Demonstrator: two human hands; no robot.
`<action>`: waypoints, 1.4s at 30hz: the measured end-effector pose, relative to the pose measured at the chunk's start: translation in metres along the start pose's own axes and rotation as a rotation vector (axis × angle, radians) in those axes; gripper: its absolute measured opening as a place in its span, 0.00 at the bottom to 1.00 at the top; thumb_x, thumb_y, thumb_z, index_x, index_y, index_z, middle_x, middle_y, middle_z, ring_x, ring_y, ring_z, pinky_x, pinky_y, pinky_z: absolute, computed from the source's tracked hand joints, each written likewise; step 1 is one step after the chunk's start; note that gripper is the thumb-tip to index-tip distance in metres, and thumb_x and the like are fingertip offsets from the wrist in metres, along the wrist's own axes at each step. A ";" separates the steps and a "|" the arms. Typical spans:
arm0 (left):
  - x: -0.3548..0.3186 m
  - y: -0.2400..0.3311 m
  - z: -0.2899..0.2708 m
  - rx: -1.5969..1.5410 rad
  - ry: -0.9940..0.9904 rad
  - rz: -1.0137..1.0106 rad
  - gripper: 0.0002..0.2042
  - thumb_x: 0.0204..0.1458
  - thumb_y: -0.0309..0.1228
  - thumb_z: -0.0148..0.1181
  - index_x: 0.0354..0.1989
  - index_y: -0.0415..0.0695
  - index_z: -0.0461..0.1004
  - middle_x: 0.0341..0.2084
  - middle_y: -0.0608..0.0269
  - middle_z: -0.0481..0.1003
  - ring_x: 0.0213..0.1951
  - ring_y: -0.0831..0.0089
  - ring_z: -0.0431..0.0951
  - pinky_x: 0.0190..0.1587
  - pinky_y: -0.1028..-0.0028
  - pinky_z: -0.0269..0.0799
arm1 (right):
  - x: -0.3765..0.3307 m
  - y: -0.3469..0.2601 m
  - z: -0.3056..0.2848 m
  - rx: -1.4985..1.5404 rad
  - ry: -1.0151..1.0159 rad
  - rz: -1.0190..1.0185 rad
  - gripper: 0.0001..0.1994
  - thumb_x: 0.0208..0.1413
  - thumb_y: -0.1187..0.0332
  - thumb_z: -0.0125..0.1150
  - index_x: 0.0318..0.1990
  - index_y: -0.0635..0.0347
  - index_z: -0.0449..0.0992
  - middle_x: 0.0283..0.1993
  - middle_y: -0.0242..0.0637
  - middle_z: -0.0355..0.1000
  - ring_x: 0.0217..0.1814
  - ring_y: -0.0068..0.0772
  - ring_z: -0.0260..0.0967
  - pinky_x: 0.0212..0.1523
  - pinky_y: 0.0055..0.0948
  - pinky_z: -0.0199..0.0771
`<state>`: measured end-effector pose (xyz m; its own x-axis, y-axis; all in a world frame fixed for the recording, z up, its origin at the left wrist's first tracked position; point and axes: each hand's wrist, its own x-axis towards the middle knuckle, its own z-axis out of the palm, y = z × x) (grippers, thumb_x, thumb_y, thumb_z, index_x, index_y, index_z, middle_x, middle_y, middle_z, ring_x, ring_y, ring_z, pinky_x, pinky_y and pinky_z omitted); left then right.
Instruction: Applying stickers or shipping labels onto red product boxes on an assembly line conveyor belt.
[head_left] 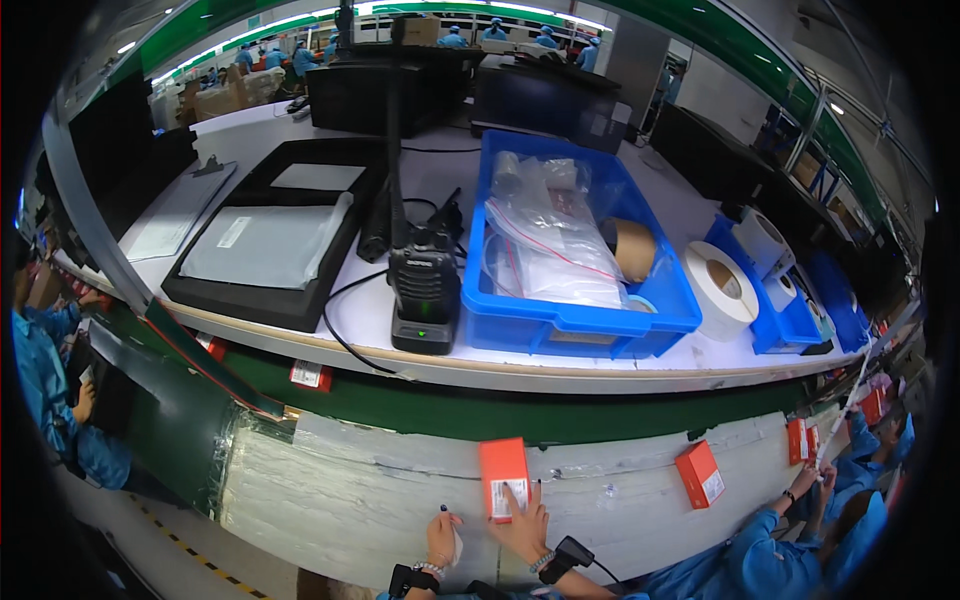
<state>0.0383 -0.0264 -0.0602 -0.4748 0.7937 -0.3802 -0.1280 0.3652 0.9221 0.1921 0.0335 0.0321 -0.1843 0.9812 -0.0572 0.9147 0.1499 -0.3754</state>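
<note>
A red box (503, 464) with a white label on its near end lies on the pale, film-covered work surface (350, 470) in front of me. My right hand (525, 528) rests on that label, its fingers stretched out and apart. To the left of it, my left hand (442, 540) is closed, and a small white piece (457, 548), perhaps paper or film, shows at its fingers. Beaded bracelets and black strapped devices are on both my wrists. Further right on the surface lies another red box (700, 474), with neither hand touching it.
A shelf beyond carries a walkie-talkie (424, 285) in its charger, a blue bin (585, 335) of plastic bags and tape, a label roll (720, 290) and a black tray (250, 308). Co-workers in blue sit at right (760, 550) and left (45, 380). More red boxes (797, 441) lie at right.
</note>
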 end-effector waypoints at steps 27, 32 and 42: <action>-0.014 0.053 0.024 -0.400 -0.364 -0.034 0.10 0.60 0.36 0.50 0.36 0.42 0.73 0.26 0.70 0.74 0.24 0.78 0.72 0.27 0.79 0.67 | 0.019 -0.003 -0.016 0.813 -0.362 -0.336 0.24 0.51 0.83 0.44 0.55 0.52 0.70 0.38 0.45 0.71 0.38 0.39 0.68 0.42 0.28 0.67; -0.022 0.076 0.024 -0.537 -0.369 -0.218 0.11 0.60 0.38 0.49 0.35 0.44 0.73 0.24 0.72 0.71 0.23 0.82 0.71 0.26 0.82 0.66 | 0.004 -0.003 0.001 0.908 -0.167 -0.308 0.21 0.51 0.81 0.48 0.54 0.59 0.70 0.50 0.39 0.69 0.53 0.31 0.66 0.53 0.24 0.64; 0.008 0.021 0.003 -0.255 -0.042 -0.042 0.12 0.57 0.37 0.52 0.33 0.41 0.74 0.18 0.72 0.69 0.16 0.84 0.60 0.18 0.80 0.56 | 0.034 0.049 -0.049 1.157 -0.335 -0.121 0.27 0.51 0.83 0.49 0.61 0.56 0.61 0.48 0.32 0.67 0.52 0.25 0.64 0.54 0.25 0.63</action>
<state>0.0345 -0.0113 -0.0439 -0.4286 0.8017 -0.4166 -0.3652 0.2680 0.8915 0.2486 0.0799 0.0566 -0.4873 0.8625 -0.1367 0.0534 -0.1269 -0.9905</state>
